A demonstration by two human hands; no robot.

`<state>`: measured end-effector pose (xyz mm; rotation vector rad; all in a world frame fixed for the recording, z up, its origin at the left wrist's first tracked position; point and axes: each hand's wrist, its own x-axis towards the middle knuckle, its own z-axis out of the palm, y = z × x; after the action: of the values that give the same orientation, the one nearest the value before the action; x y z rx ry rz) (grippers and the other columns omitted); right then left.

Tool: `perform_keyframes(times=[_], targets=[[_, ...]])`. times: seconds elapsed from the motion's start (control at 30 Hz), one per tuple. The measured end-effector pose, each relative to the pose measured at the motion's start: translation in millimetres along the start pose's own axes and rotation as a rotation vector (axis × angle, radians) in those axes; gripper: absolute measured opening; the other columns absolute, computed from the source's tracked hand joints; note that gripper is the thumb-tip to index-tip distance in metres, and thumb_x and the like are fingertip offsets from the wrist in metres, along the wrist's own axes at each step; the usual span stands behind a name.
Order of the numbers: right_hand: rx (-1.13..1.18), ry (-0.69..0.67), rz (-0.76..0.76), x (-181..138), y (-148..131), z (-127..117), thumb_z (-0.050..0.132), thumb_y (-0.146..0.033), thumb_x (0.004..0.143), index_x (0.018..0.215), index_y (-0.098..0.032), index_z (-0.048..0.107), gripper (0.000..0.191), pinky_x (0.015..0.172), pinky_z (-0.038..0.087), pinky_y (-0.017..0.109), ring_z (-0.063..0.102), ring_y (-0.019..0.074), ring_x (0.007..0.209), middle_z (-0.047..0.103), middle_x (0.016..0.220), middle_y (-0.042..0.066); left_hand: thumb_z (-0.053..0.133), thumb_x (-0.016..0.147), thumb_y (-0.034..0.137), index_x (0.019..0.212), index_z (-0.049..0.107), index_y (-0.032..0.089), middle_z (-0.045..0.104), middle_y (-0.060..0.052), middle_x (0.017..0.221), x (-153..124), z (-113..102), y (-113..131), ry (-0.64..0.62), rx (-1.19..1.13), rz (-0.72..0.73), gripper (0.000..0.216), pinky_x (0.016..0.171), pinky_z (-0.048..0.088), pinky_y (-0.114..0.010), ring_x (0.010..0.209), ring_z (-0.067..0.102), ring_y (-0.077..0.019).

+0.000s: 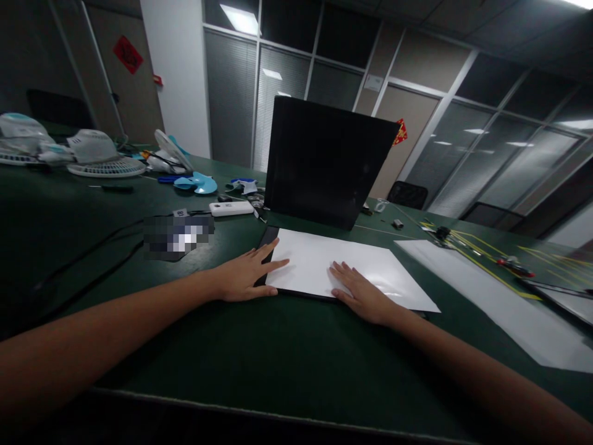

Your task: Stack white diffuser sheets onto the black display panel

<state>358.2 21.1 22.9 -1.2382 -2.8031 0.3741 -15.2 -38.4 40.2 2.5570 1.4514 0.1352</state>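
Note:
An open black laptop (324, 161) stands on the dark green table (259, 352), its screen dark. A white sheet of paper (315, 262) covers its keyboard deck. My left hand (245, 275) lies flat at the sheet's left edge, fingers stretched out and touching the paper and the laptop's left rim. My right hand (361, 293) rests flat on the sheet's near edge, fingers spread and pointing away from me. Neither hand holds anything.
White desk fans (99, 157) and blue fan blades (197, 182) lie at the far left. A white power bank (230, 208) and black cables (92, 247) sit left of the laptop. To the right lie a long white sheet (500, 309), yellow wires (482, 259) and small parts.

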Motion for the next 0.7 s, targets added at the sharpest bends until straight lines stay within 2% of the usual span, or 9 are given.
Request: perform_keyframes(times=[0.07,0.2,0.3,0.37,0.47,0.53,0.6,0.7], targets=[[0.059,0.009,0.002,-1,1,-4,0.030,-0.075,0.101,0.171,-0.026,0.026,0.086,0.132,0.013,0.054,0.013,0.0276,0.162,0.014,0.175,0.003,0.047,0.100,0.074,0.166,0.030,0.039,-0.011,-0.005,0.176,0,0,0,-0.020,0.011,0.012,0.076,0.127,0.016,-0.063,0.160,0.011,-0.0448],[0.082,0.169,0.044,4,23,-20,0.027,-0.073,0.103,0.167,-0.032,0.036,0.076,0.128,0.027,0.052,0.033,0.0258,0.156,0.031,0.171,0.000,0.043,0.102,0.073,0.161,0.043,0.033,0.003,-0.007,0.177,0,-1,-1,0.017,0.020,-0.026,0.072,0.127,0.019,-0.061,0.160,0.016,-0.0431],[-0.147,0.253,0.278,5,61,-37,0.022,-0.069,0.105,0.161,-0.030,0.046,0.072,0.123,0.038,0.044,0.047,0.0245,0.148,0.045,0.164,0.003,0.044,0.102,0.072,0.157,0.050,0.028,0.012,-0.009,0.177,1,-1,-1,0.041,0.040,-0.069,0.071,0.127,0.022,-0.060,0.159,0.022,-0.0428],[-0.272,0.283,0.482,-2,91,-50,0.024,-0.065,0.105,0.156,-0.023,0.052,0.072,0.115,0.044,0.049,0.057,0.0299,0.138,0.056,0.154,0.013,0.044,0.102,0.070,0.154,0.052,0.025,0.017,-0.010,0.176,1,-2,0,0.051,0.052,-0.099,0.070,0.126,0.024,-0.060,0.158,0.024,-0.0429],[-0.360,0.300,0.727,-19,130,-66,0.033,-0.061,0.102,0.136,-0.010,0.068,0.070,0.097,0.051,0.062,0.066,0.0429,0.118,0.068,0.128,0.028,0.043,0.102,0.070,0.150,0.056,0.022,0.022,-0.010,0.175,1,-3,2,0.060,0.070,-0.146,0.069,0.124,0.029,-0.060,0.157,0.027,-0.0448],[-0.396,0.284,0.828,-29,147,-72,0.039,-0.058,0.100,0.120,-0.009,0.076,0.065,0.087,0.054,0.061,0.069,0.0458,0.108,0.071,0.116,0.031,0.042,0.101,0.071,0.148,0.056,0.020,0.025,-0.012,0.174,1,-4,4,0.062,0.077,-0.164,0.071,0.123,0.032,-0.059,0.155,0.031,-0.0446],[-0.416,0.270,0.859,-33,157,-74,0.041,-0.056,0.099,0.111,-0.010,0.079,0.061,0.083,0.055,0.057,0.070,0.0447,0.104,0.072,0.113,0.030,0.040,0.100,0.073,0.151,0.052,0.017,0.026,-0.014,0.174,1,-5,5,0.055,0.077,-0.172,0.076,0.123,0.033,-0.058,0.154,0.034,-0.0440],[-0.435,0.271,0.816,-26,159,-66,0.037,-0.055,0.101,0.115,-0.013,0.080,0.061,0.083,0.055,0.053,0.071,0.0412,0.103,0.072,0.113,0.027,0.042,0.096,0.081,0.161,0.039,0.015,0.023,-0.017,0.174,1,-4,5,0.025,0.084,-0.167,0.092,0.123,0.031,-0.058,0.155,0.031,-0.0453]])
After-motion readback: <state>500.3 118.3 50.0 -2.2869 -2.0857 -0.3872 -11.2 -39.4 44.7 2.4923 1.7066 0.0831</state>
